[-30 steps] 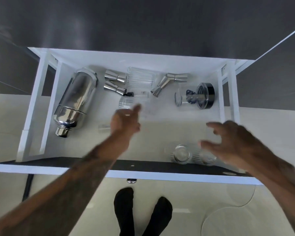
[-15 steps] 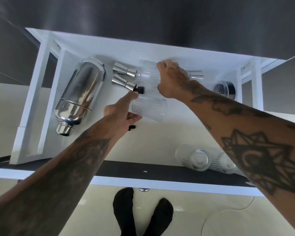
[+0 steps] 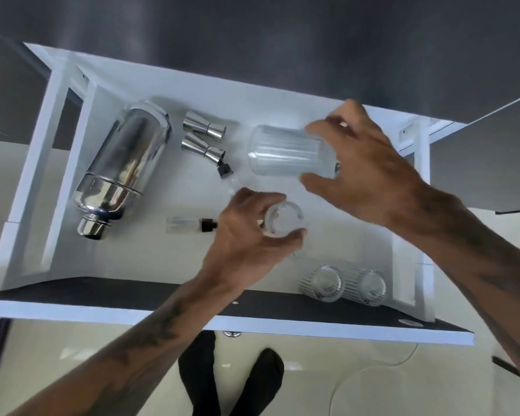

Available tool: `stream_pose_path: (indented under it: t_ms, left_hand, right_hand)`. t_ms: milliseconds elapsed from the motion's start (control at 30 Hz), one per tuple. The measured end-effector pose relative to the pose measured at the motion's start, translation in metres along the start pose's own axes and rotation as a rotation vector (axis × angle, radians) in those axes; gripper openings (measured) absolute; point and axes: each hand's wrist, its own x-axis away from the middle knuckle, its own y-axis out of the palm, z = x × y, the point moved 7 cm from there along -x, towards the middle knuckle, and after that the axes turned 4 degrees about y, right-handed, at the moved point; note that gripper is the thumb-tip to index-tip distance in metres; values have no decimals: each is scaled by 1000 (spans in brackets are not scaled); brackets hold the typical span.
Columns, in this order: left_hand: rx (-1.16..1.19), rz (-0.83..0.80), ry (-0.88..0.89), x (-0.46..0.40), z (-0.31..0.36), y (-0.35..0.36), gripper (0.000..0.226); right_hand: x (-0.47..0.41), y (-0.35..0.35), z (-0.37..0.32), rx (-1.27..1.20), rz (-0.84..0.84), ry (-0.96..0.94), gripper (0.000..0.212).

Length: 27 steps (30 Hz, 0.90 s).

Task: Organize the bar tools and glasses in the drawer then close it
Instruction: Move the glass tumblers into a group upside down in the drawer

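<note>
Both hands hold ribbed glasses over the open white drawer [image 3: 168, 88].

The right hand [image 3: 370, 166] clamps a ribbed glass [image 3: 282, 151] lying sideways near the back edge; the left hand [image 3: 246, 235] grips another glass [image 3: 284, 220] mid-drawer. A shaker [image 3: 123, 169] lies at the left edge beside two jiggers [image 3: 203, 139]; two glasses [image 3: 342, 283] rest in the front right corner.

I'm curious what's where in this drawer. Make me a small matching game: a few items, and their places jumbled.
Things:
1. shaker
2. two jiggers
3. two glasses
4. ribbed glass

Places:
A. in the right hand
B. lying at the drawer's left side
C. front right corner of the drawer
D. side by side just right of the shaker

Pairs: 1-B, 2-D, 3-C, 4-A
</note>
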Motion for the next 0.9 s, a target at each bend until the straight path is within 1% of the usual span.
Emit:
stream_pose_path:
  t_ms: [133, 200, 333, 467, 567, 700, 800, 833, 900]
  left_hand:
    - [-95, -126, 82, -1, 2, 34, 52]
    - [-137, -148, 115, -5, 3, 44, 52]
    - [-203, -205, 182, -10, 7, 63, 50]
    - [-221, -275, 140, -7, 4, 78, 52]
    - [-209, -290, 119, -6, 2, 80, 56]
    - [-212, -313, 132, -4, 2, 80, 60]
    - [-178, -340, 114, -5, 3, 78, 59]
    - [-182, -322, 123, -8, 6, 75, 57]
    - [-237, -211, 238, -20, 22, 66, 45]
  right_hand:
    - [70, -44, 26, -1, 105, 77, 61]
    - [91, -50, 40, -19, 106, 150, 61]
    - [110, -27, 60, -36, 48, 250, 57]
    - [111, 10, 75, 2, -8, 321, 53]
    - [104, 30, 82, 33, -72, 365, 53]
    - [96, 51, 82, 38, -158, 377, 54]
    - [95, 58, 82, 45, -185, 383, 54]
    - [95, 58, 83, 45, -187, 384, 54]
    - [95, 59, 83, 50, -202, 380, 55]
